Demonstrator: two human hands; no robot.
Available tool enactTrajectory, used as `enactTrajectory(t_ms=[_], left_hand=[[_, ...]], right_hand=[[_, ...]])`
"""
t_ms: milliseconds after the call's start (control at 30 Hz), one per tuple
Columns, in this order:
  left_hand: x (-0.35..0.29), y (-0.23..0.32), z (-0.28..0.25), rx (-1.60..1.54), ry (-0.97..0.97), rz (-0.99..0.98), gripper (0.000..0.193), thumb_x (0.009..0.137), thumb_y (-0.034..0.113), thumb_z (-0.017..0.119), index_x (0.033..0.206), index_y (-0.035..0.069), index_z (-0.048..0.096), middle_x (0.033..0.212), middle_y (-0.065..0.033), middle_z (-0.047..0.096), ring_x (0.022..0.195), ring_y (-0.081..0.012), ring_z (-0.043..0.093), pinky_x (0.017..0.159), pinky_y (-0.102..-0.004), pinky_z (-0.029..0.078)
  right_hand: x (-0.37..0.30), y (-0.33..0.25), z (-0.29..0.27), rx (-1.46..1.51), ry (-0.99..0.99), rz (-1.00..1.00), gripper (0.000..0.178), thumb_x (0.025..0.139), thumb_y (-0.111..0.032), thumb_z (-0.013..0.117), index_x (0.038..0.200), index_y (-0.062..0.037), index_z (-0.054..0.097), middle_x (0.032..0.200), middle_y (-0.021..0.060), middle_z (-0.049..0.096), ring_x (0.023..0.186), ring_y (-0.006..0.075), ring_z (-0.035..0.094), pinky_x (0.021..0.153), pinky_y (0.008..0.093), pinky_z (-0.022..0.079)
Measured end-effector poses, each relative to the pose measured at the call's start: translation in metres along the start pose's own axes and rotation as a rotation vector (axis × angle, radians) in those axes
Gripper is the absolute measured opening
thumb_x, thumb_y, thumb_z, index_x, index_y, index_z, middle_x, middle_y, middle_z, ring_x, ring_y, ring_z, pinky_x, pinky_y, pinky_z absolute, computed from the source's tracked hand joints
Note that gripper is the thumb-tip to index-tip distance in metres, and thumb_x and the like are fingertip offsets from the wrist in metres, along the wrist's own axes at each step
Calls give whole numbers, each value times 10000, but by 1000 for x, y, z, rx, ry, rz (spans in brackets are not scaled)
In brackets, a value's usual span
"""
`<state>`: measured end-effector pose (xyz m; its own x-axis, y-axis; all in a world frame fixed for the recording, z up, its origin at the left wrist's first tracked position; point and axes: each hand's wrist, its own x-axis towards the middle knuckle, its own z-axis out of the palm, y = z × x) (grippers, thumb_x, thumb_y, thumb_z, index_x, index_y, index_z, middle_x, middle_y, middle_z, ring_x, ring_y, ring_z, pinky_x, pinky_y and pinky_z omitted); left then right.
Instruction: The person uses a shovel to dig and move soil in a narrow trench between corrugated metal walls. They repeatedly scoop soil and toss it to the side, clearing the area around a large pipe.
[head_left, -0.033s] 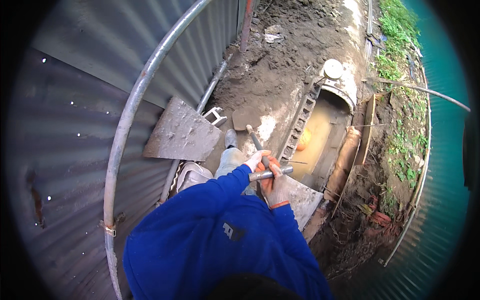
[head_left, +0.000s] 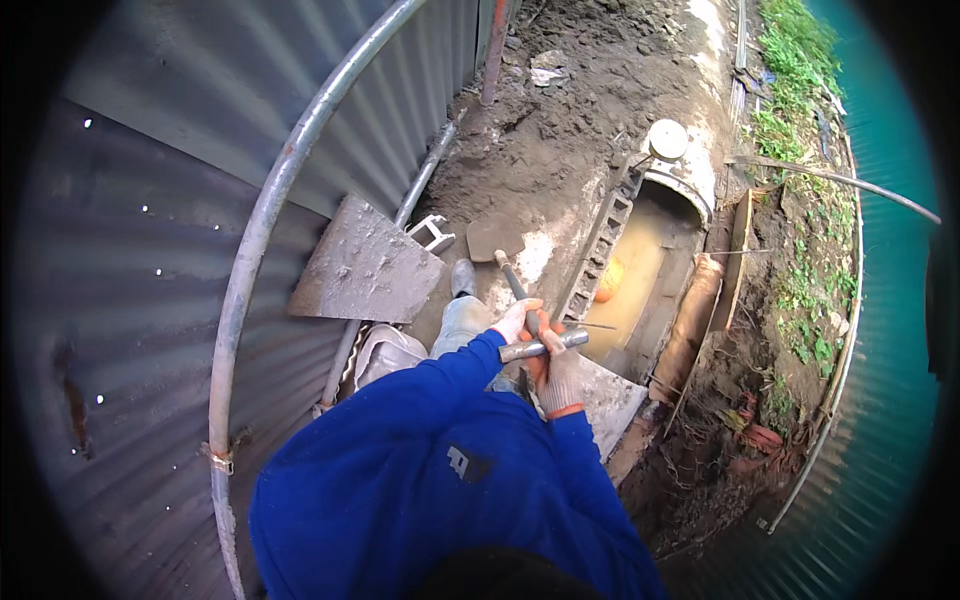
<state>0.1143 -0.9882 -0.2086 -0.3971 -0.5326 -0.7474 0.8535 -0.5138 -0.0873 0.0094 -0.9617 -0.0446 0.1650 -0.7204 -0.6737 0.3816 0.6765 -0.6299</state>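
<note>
Shovel (head_left: 514,283): clasped in both my hands, blade (head_left: 494,240) ahead of grip, toward muddy ground (head_left: 540,165). Left hand (head_left: 513,320): closed round shaft (head_left: 510,275), presumably for steadiness. Right hand (head_left: 559,383): wrapped on metal crossbar (head_left: 518,350), likely for leverage. Boot (head_left: 463,278): left of grip, near blade. Hollow blocks (head_left: 606,240): right of grip, seemingly laid as edging beside muddy water (head_left: 638,265).

One shovel (head_left: 512,280) with a dark, straight, round shaft. Blade (head_left: 494,239): broad, flat, grey-brown, turned away from me, over brown earth (head_left: 560,150); contact I cannot confirm from here. Grip: silvery metal crossbar (head_left: 518,351) across the near end. Pose: slanted. State: held in both hands, left hand (head_left: 515,321) on shaft, right hand (head_left: 558,382) at crossbar.
</note>
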Motion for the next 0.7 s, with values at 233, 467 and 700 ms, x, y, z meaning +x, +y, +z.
enactTrajectory(t_ms=[233, 467, 700], left_hand=[[1, 51, 5, 174, 72, 164, 307, 939, 330, 627, 756, 83, 620, 640, -69, 588, 554, -237, 549, 549, -379, 455], [-65, 62, 41, 210, 228, 247, 189, 937, 262, 677, 894, 90, 609, 757, -57, 601, 622, -202, 583, 563, -383, 465], [-66, 135, 32, 367, 109, 462, 280, 1004, 361, 645, 935, 91, 619, 771, -47, 617, 670, -183, 584, 620, -346, 493]], right_hand=[[-45, -94, 70, -2135, -286, -689, 1000, 735, -265, 890, 1575, -116, 366, 1571, 208, 386, 1516, 432, 287, 1183, 716, 218], [-6, -131, 121, -2160, -600, -573, 523, 855, -323, 740, 1334, -206, 568, 852, 81, 720, 819, 328, 735, 729, 476, 567], [56, -112, 165, -2169, -614, -778, 421, 820, -330, 737, 1221, -248, 638, 855, 67, 722, 823, 314, 728, 711, 473, 556]])
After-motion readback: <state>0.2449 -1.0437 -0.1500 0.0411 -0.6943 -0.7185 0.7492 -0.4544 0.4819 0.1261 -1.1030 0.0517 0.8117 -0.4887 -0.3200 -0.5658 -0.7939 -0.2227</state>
